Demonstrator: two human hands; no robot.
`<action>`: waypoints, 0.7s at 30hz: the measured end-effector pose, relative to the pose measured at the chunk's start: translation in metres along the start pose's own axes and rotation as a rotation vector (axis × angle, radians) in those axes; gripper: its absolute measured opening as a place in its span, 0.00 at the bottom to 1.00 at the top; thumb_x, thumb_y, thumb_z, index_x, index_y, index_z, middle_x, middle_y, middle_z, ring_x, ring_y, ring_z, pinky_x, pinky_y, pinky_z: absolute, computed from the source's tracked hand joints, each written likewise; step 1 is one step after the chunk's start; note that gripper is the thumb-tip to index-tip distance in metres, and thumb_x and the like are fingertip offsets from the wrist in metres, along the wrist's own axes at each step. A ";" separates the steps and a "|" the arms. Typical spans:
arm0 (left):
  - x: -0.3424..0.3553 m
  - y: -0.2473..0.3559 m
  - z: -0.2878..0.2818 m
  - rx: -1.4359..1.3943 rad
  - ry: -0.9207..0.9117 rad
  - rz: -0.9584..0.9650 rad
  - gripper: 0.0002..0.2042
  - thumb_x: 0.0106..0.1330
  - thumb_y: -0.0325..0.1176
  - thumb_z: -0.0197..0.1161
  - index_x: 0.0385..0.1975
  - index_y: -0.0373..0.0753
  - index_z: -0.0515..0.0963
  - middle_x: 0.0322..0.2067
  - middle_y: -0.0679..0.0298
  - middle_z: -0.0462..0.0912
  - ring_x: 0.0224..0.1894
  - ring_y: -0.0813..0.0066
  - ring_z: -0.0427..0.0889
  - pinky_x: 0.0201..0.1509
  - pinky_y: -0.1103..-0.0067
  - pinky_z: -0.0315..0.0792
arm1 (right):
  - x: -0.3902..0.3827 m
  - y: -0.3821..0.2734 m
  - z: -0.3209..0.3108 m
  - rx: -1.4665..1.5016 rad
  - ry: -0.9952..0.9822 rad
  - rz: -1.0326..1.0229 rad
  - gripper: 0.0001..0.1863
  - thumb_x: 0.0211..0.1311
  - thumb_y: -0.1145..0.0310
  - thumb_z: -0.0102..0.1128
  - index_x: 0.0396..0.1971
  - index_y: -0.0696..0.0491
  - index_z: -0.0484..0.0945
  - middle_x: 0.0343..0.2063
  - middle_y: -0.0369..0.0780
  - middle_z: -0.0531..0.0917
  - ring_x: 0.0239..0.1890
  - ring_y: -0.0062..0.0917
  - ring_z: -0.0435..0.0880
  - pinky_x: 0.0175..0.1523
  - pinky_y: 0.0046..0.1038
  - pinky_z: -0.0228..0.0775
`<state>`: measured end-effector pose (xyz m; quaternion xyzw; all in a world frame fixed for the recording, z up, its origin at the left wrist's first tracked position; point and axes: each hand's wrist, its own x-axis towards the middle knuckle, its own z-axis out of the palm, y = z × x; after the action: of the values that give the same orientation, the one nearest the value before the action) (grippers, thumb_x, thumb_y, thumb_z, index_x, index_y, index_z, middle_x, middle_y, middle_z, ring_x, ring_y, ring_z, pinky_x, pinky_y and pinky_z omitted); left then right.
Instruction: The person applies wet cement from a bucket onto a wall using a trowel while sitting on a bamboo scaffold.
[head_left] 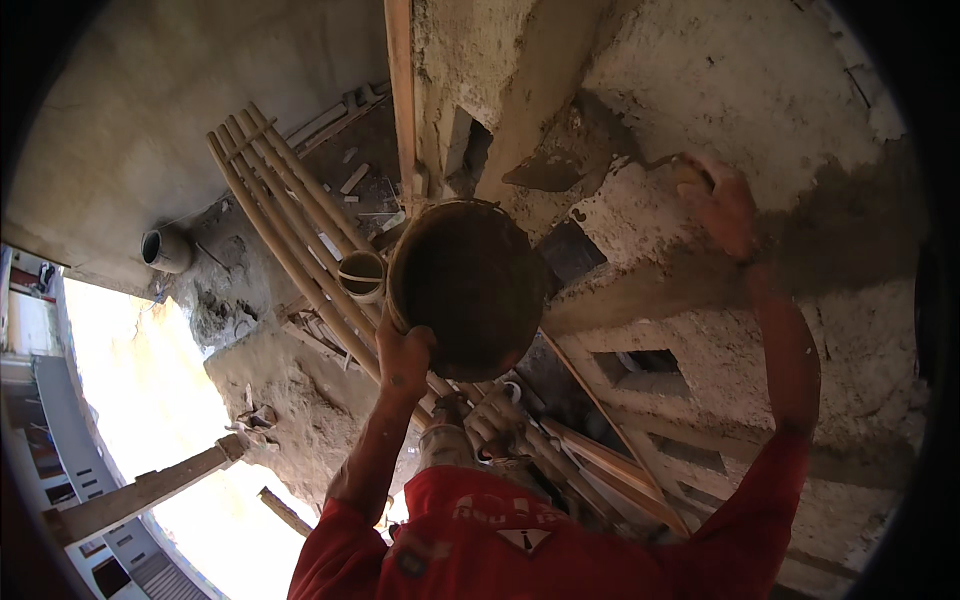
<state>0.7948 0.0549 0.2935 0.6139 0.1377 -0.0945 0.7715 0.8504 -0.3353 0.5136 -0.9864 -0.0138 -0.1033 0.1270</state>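
A row of bamboo poles point(255, 198) runs slantwise above the rough ground point(300, 400), a thin crosspiece point(250, 138) lying across the far end; a small handled bucket point(362, 277) appears to rest on the poles; on the ground lie pale wood offcuts point(353, 178) and, near the wall, a grey pail point(167, 250), whether upright or tipped unclear.

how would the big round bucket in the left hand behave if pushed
The big bucket would probably tip, since the left hand grips its rim on one side. Its round shape suggests rolling if laid sideways. Weight is uncertain; its dark inside hides any load.
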 end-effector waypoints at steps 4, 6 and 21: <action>0.000 0.002 0.000 -0.004 -0.009 0.024 0.29 0.48 0.19 0.52 0.57 0.33 0.71 0.42 0.61 0.81 0.39 0.74 0.80 0.41 0.79 0.75 | -0.001 -0.012 -0.055 -0.143 0.199 0.012 0.27 0.59 0.60 0.64 0.58 0.54 0.75 0.46 0.50 0.83 0.50 0.39 0.83 0.56 0.36 0.72; 0.000 -0.005 -0.003 0.022 -0.014 0.031 0.30 0.48 0.19 0.52 0.58 0.34 0.71 0.43 0.61 0.81 0.40 0.73 0.80 0.42 0.79 0.75 | -0.018 -0.038 -0.043 -0.108 0.042 0.041 0.27 0.60 0.58 0.63 0.58 0.53 0.74 0.49 0.50 0.83 0.51 0.40 0.82 0.57 0.36 0.72; -0.022 -0.023 0.058 0.013 -0.159 0.042 0.28 0.49 0.18 0.53 0.57 0.32 0.71 0.43 0.61 0.81 0.42 0.72 0.80 0.47 0.76 0.76 | -0.158 -0.017 0.196 -0.135 -0.577 -0.143 0.20 0.59 0.67 0.56 0.53 0.49 0.76 0.31 0.48 0.83 0.35 0.43 0.85 0.40 0.43 0.77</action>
<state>0.7726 -0.0078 0.2913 0.6123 0.0626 -0.1275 0.7777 0.7343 -0.2689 0.2992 -0.9777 -0.1119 0.1719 0.0446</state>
